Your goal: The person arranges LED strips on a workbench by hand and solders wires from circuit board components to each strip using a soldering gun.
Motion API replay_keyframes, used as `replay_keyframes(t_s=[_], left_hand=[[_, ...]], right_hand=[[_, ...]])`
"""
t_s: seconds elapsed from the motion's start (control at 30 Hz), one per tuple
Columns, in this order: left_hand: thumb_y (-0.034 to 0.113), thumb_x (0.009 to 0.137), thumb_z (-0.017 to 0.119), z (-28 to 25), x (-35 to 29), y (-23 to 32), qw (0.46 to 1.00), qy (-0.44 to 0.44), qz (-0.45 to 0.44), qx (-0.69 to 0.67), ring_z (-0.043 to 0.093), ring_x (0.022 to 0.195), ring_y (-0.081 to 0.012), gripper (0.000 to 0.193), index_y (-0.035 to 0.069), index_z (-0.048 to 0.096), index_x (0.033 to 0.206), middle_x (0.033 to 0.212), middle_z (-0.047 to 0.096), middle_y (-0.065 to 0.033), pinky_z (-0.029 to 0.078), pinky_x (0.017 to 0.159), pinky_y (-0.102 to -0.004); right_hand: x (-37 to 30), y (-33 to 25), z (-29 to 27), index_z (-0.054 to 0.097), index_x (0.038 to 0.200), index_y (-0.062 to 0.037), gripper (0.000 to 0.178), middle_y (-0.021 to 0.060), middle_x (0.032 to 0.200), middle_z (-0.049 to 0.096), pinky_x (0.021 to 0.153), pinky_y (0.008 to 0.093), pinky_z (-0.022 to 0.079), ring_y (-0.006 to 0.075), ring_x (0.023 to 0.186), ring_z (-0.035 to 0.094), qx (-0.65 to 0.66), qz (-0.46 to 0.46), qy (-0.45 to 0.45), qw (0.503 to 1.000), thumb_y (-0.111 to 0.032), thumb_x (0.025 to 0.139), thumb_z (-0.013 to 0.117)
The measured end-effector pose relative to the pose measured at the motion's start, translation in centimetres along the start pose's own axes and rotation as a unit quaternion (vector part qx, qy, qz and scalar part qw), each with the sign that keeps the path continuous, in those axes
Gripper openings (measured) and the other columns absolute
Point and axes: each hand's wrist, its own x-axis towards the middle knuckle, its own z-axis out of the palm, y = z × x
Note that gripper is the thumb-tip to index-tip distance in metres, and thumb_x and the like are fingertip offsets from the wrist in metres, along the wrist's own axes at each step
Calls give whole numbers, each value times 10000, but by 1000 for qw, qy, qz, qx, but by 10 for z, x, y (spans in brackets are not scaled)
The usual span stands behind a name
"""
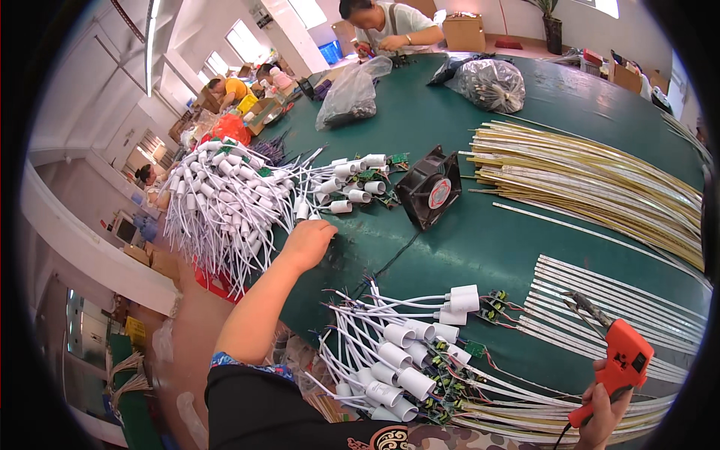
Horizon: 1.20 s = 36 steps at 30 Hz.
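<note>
My right hand (604,409) is wrapped round the handle of a red soldering gun (628,352), its dark tip pointing up and left over a row of thin white LED strips (585,300). My left hand (310,244) reaches out to the near edge of a pile of white cylindrical housings with white wires (225,180). Its fingers are curled, and what lies beneath them is hidden. One white housing (302,208) is right by the fingertips. Closer to me lies a bunch of similar housings (397,356) with green circuit boards (450,390), some wired to strips.
A black fan (429,187) stands mid-table, its cable (397,257) running toward me. Behind the strips lies a thick stack of yellowish strips (577,172). Two plastic bags (349,96) (491,85) rest at the far side, where a person (390,34) works.
</note>
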Motion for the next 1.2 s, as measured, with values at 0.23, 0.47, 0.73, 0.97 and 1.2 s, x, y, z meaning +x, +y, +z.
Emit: replay_keyframes(t_s=[0.23,0.47,0.73,0.97,1.2], left_hand=[[51,848,677,-101,34,84,831,-71,54,-549,620,928,-149,474,67,569,1310,1010,626,-43,507,806,-297],[144,981,557,-120,83,228,376,-302,98,-870,664,947,-202,285,27,560,1241,1098,646,-94,536,771,-283],[193,1002,535,-133,91,332,301,-391,85,-866,654,896,-145,274,25,561,1217,1046,639,-53,546,726,-277],[242,980,579,-136,88,341,380,-357,24,-853,637,833,-105,210,55,557,1073,985,642,-50,536,701,-245],[193,941,635,-138,85,344,387,-366,2,-846,584,804,-81,170,69,538,1004,891,594,-2,499,688,-266]], right_hand=[[9,5,10,417,1307,33,477,190,1128,609,552,225,457,112,657,549,104,-27,123,987,-137,875,527],[37,-4,25,416,1341,12,563,153,1053,650,589,244,493,131,707,608,22,-100,-70,992,13,832,654],[65,68,22,257,1449,-30,993,206,1116,643,672,398,517,318,797,637,-258,-341,-116,897,-77,635,824],[68,30,31,269,1455,-35,984,182,1066,650,645,383,510,299,746,622,-292,-494,-77,815,-57,629,803],[66,25,35,312,1423,-16,905,165,1005,643,647,391,514,308,736,619,-324,-540,-31,776,-78,655,786]])
